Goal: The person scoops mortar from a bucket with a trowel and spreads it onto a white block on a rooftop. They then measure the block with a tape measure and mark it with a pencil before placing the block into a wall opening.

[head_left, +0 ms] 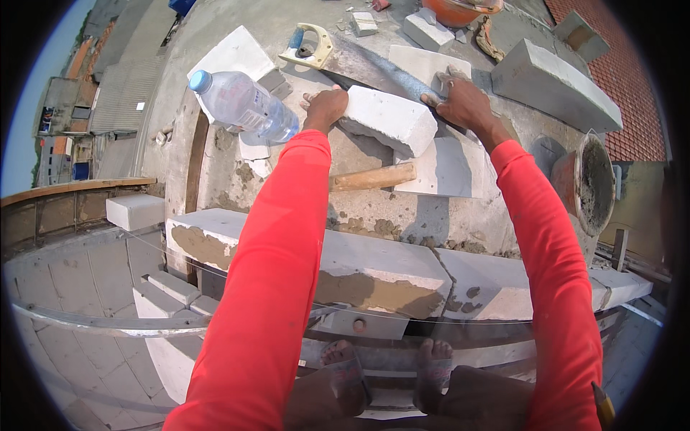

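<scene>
A white block (392,118) lies on the rough grey floor (226,183), out past the low wall of blocks (381,262). Its near right end sits over part of a flat white piece (453,176), but I can't tell if the two touch.

The left hand (325,108) is right at the block's left end. Its fingers are a little bent, and I can't tell if they grip the block. The right hand (463,104) is by the tip of the saw (381,70), past the block's far right side. Its fingers are a bit spread, and I can't see if they hold anything.

The block looks stiff and chalky, and I think it is light for how big it is. It won't bend, but its edges could chip, and the dust could make it a bit slippery. The best hold is one hand at each end, with flat fingers low on the sides, away from the crumbly near edge and the saw.

A wooden handle (374,177) lies just in front, and a water bottle (244,108) is off to the left.
</scene>
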`<act>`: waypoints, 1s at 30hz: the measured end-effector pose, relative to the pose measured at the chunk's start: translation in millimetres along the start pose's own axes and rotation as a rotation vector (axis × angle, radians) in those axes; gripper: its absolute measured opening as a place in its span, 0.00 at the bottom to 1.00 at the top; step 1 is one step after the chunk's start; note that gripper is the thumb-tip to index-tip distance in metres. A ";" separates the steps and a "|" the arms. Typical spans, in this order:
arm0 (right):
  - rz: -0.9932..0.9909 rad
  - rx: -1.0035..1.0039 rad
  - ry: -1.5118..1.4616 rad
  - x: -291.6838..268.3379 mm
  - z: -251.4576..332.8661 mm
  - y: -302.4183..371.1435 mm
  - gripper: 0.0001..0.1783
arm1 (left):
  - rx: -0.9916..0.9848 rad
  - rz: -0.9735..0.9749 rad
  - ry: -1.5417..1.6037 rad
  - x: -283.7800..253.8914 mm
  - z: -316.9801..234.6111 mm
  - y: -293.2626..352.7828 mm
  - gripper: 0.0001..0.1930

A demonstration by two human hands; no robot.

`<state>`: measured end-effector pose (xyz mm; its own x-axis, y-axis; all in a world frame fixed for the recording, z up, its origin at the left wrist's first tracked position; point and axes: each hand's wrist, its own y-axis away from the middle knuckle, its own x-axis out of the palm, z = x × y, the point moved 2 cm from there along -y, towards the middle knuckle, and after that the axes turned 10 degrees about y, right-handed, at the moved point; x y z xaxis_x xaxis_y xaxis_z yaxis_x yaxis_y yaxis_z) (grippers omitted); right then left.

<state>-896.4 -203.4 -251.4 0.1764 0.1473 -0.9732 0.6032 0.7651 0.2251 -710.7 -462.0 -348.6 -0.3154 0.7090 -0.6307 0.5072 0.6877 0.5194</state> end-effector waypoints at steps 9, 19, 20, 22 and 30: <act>-0.035 0.148 -0.331 -42.0 7.5 32.2 0.35 | -0.058 0.054 0.125 -8.8 -1.1 3.4 0.46; -0.735 0.107 0.206 -169.2 42.3 -64.5 0.25 | 0.007 -0.029 0.099 -1.9 -6.1 26.6 0.45; -0.747 0.066 0.300 -179.0 49.4 -86.8 0.23 | 0.013 -0.025 0.098 -1.9 -7.2 28.1 0.45; -0.705 0.003 0.446 -189.7 70.1 -138.8 0.19 | 0.012 -0.070 0.087 -3.2 -8.0 30.8 0.44; -0.417 -0.320 0.791 -189.9 111.4 -176.6 0.10 | 0.054 -0.070 0.100 -3.8 -7.0 32.8 0.47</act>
<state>-949.8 -436.3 -101.2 -0.6537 0.1156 -0.7479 0.2365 0.9700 -0.0568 -698.4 -441.0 -325.1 -0.4285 0.6734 -0.6024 0.5229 0.7286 0.4424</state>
